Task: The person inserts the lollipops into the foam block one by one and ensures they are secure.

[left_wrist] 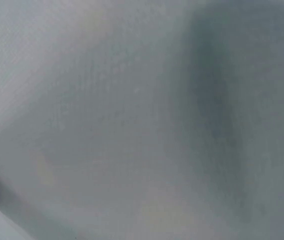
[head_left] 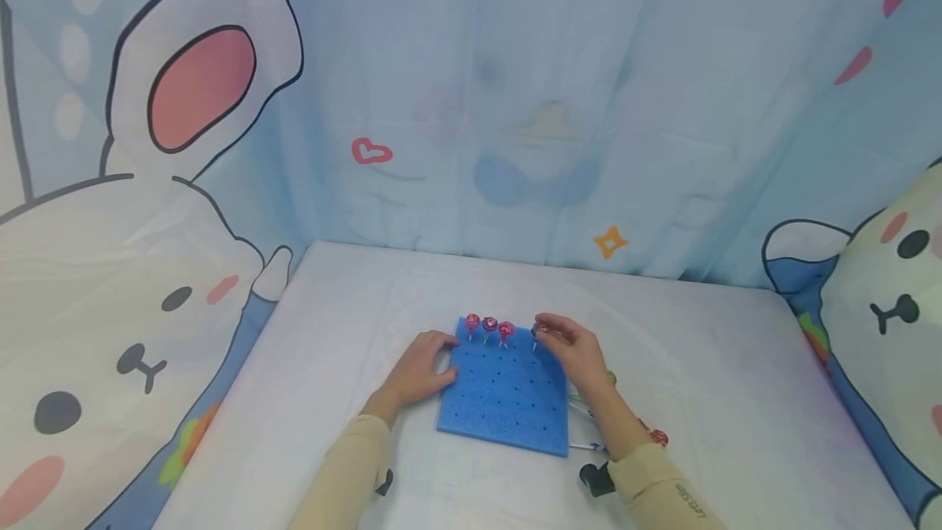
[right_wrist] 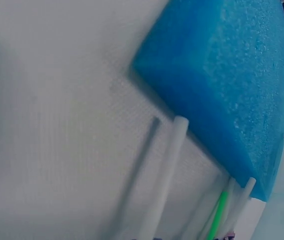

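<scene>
Your right hand has the held lollipop pinched by the head, stick down, at the far edge of the blue foam board, toward its far-right corner. Can't tell if the stick is in a hole or just touching foam. Your left hand grasps nothing: thumb and fingers spread along the board's left edge, up by the far-left corner. How hard it presses, can't tell; left wrist view is only blurred grey.

Three standing lollipops run along the far edge from the far-left corner, with a gap between the third and yours. Loose lollipops lie on the desk off the board's right edge, partly hidden under your forearm. Right wrist view has a white stick ending just beside the board.

Risks, my read:
- Stick off-hole: your fingers cover the head, so aim is hard; pushing would dent foam or bend the stick.
- Head-only pinch: the stick can pivot and go in tilted.
- Board skid: likely if the left hand presses too lightly.
- Forearm drop — could sweep the loose ones or shove their sticks against the board.
</scene>
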The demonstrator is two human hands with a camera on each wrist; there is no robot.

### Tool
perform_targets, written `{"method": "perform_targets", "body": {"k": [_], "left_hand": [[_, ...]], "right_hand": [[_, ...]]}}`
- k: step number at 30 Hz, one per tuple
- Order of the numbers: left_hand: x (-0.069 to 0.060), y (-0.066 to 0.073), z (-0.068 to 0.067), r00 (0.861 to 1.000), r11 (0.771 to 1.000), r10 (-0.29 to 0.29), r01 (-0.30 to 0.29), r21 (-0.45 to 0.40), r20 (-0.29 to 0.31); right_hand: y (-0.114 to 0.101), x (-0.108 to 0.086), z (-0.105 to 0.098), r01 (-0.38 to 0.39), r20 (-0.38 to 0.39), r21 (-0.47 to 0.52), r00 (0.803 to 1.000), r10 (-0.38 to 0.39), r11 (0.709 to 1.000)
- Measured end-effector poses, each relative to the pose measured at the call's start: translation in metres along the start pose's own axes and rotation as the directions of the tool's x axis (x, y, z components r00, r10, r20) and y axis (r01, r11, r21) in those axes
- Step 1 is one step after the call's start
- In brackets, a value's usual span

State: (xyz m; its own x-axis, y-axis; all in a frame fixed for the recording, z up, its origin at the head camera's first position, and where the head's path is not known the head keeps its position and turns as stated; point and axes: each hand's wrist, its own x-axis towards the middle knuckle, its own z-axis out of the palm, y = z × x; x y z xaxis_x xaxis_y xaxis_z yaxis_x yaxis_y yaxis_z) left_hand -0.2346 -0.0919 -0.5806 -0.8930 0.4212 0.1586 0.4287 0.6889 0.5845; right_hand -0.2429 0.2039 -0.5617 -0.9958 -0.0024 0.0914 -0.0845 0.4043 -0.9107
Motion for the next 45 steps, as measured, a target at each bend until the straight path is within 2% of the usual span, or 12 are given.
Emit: {"method": "perform_targets", "body": {"k": [3, 6, 8, 12, 16, 20, 28, 33, 37, 45], "left_hand": [[0.000, -0.001, 0.000, 1.000, 1.000, 0.006, -0.006, 0.006, -0.006], [0.000, -0.002, 0.001, 1.000, 1.000, 0.005, -0.005, 0.011, -0.006], [0.000, -0.002, 0.001, 1.000, 1.000, 0.005, -0.005, 0.009, -0.005], [0.000, -0.001, 0.001, 1.000, 1.000, 0.002, -0.002, 0.001, -0.005], [0.000, 0.000, 0.001, 1.000, 1.000, -0.006, 0.006, 0.001, -0.004], [0.000, 0.000, 0.000, 1.000, 1.000, -0.023, 0.023, 0.005, 0.008], [0.000, 0.001, 0.000, 1.000, 1.000, -0.019, 0.019, 0.010, 0.010], [-0.001, 0.002, -0.001, 1.000, 1.000, -0.009, 0.009, 0.002, 0.009], [0.000, 0.002, -0.001, 1.000, 1.000, 0.001, -0.001, 0.000, 0.001], [0.000, 0.001, 0.000, 1.000, 1.000, -0.008, 0.008, 0.006, 0.009]], "right_hand": [[0.016, 0.006, 0.005, 0.025, -0.006, -0.076, 1.000, -0.026, 0.997], [0.015, 0.006, 0.007, 0.021, -0.012, -0.121, 1.000, -0.023, 0.992], [0.006, 0.002, 0.005, -0.003, -0.008, -0.105, 1.000, 0.002, 0.994], [-0.014, -0.005, 0.001, -0.101, -0.010, -0.045, 0.995, 0.100, 0.994], [-0.019, -0.007, -0.003, -0.144, 0.011, -0.032, 0.989, 0.145, 0.989], [-0.018, -0.007, -0.004, -0.133, 0.035, -0.009, 0.990, 0.133, 0.991], [-0.020, -0.012, 0.001, -0.105, 0.020, 0.024, 0.994, 0.104, 0.994], [-0.019, -0.012, -0.001, -0.144, 0.024, 0.051, 0.989, 0.143, 0.988], [-0.020, -0.014, -0.007, -0.177, 0.037, 0.072, 0.984, 0.175, 0.981], [-0.015, -0.021, -0.028, -0.154, 0.062, 0.068, 0.987, 0.149, 0.986]]}}
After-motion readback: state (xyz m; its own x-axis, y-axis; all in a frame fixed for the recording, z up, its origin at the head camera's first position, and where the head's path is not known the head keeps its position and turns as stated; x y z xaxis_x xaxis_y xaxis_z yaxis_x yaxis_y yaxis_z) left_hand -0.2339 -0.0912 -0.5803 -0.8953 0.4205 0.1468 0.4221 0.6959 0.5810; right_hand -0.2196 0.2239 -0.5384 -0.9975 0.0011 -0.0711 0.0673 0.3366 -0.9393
